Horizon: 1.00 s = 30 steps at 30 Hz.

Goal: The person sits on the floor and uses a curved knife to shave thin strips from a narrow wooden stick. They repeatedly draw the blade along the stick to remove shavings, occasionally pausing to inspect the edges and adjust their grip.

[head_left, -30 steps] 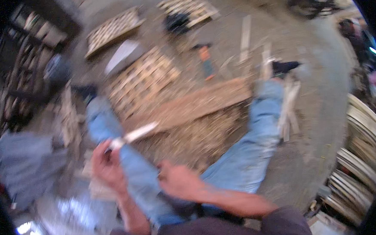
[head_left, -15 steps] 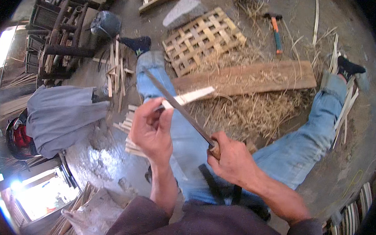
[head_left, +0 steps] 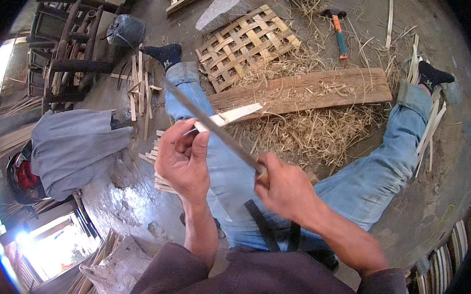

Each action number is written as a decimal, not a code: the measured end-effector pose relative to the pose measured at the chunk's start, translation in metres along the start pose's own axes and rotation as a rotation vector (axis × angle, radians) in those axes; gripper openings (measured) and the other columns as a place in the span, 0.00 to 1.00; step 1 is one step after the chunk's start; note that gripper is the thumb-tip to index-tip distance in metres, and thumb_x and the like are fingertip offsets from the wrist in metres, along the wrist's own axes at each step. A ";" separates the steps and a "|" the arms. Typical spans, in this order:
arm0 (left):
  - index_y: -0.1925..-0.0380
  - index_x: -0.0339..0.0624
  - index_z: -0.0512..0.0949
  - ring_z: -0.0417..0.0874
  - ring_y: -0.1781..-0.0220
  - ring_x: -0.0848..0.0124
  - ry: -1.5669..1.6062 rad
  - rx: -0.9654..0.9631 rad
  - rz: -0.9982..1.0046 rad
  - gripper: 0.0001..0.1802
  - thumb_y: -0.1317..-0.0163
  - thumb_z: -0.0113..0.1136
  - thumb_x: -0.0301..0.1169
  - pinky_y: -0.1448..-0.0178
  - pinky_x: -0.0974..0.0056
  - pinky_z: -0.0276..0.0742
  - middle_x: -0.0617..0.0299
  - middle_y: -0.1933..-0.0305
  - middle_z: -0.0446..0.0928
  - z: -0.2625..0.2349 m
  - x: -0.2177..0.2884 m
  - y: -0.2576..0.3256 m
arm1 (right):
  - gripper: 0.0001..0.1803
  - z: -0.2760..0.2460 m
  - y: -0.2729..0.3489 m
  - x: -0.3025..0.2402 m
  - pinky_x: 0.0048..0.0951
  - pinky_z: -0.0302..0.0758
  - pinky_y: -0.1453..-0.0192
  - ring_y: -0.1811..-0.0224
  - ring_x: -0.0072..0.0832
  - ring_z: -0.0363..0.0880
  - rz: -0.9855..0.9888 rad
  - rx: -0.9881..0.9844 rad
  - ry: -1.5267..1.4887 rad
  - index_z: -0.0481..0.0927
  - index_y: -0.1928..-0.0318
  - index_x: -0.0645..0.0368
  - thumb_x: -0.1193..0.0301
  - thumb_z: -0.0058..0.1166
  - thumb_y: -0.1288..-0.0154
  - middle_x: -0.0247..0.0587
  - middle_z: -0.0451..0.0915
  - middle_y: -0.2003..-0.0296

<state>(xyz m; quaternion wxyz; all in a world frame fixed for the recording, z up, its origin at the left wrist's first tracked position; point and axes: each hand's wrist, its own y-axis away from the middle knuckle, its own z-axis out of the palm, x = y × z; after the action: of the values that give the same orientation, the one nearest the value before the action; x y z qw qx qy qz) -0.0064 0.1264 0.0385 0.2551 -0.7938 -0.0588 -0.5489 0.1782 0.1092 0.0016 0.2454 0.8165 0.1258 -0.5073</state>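
My left hand (head_left: 184, 163) pinches the near end of a pale split bamboo strip (head_left: 240, 113), which points away to the right over my left leg. My right hand (head_left: 287, 190) is closed round the wooden handle of a long-bladed knife (head_left: 223, 134). The blade slants up to the left and crosses the strip just beyond my left fingertips. Whether its edge bites into the strip I cannot tell. Between my legs lies a wooden plank (head_left: 309, 89), scattered with shavings.
Curled shavings (head_left: 311, 135) heap around the plank. Beyond it lie a woven lattice panel (head_left: 247, 45), a grey stone (head_left: 222, 12) and a hammer (head_left: 339, 37). Loose strips (head_left: 137, 84) lie past my left foot. A grey cloth (head_left: 76, 148) hangs at the left, near dark chairs (head_left: 72, 40).
The knife and my right hand have shifted slightly left, and the blade still lies across the strip. My left hand keeps its pinch. The whole view has moved a little.
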 end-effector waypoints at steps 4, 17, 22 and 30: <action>0.52 0.31 0.76 0.82 0.56 0.72 -0.036 -0.028 0.082 0.18 0.40 0.68 0.25 0.54 0.72 0.79 0.53 0.52 0.79 0.004 0.000 -0.002 | 0.18 -0.002 -0.007 0.024 0.52 0.77 0.61 0.64 0.58 0.80 0.046 -0.056 0.020 0.68 0.54 0.66 0.70 0.56 0.42 0.60 0.79 0.72; 0.53 0.30 0.75 0.83 0.56 0.70 -0.013 -0.010 0.027 0.18 0.40 0.68 0.25 0.53 0.71 0.80 0.50 0.52 0.78 -0.011 -0.005 0.008 | 0.21 -0.008 0.013 -0.012 0.53 0.78 0.56 0.63 0.61 0.80 0.127 -0.155 -0.211 0.71 0.51 0.66 0.67 0.55 0.42 0.66 0.80 0.70; 0.54 0.29 0.75 0.83 0.57 0.69 -0.036 0.045 0.034 0.17 0.41 0.68 0.25 0.53 0.69 0.80 0.49 0.53 0.78 -0.013 -0.006 0.012 | 0.21 -0.008 0.012 -0.009 0.53 0.78 0.58 0.65 0.62 0.80 0.082 -0.173 -0.207 0.71 0.52 0.67 0.67 0.55 0.42 0.67 0.79 0.72; 0.54 0.29 0.75 0.82 0.55 0.69 -0.082 0.043 0.026 0.17 0.41 0.69 0.24 0.52 0.69 0.81 0.48 0.51 0.77 -0.017 -0.006 0.014 | 0.20 -0.014 0.014 -0.013 0.54 0.77 0.56 0.64 0.62 0.80 0.057 -0.203 -0.240 0.72 0.52 0.68 0.69 0.54 0.43 0.68 0.79 0.72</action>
<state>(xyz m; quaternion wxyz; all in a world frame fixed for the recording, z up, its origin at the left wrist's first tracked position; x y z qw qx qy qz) -0.0175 0.1071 0.0331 0.2766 -0.8106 -0.0705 -0.5113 0.1890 0.1049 0.0222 0.3541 0.7243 0.1228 -0.5787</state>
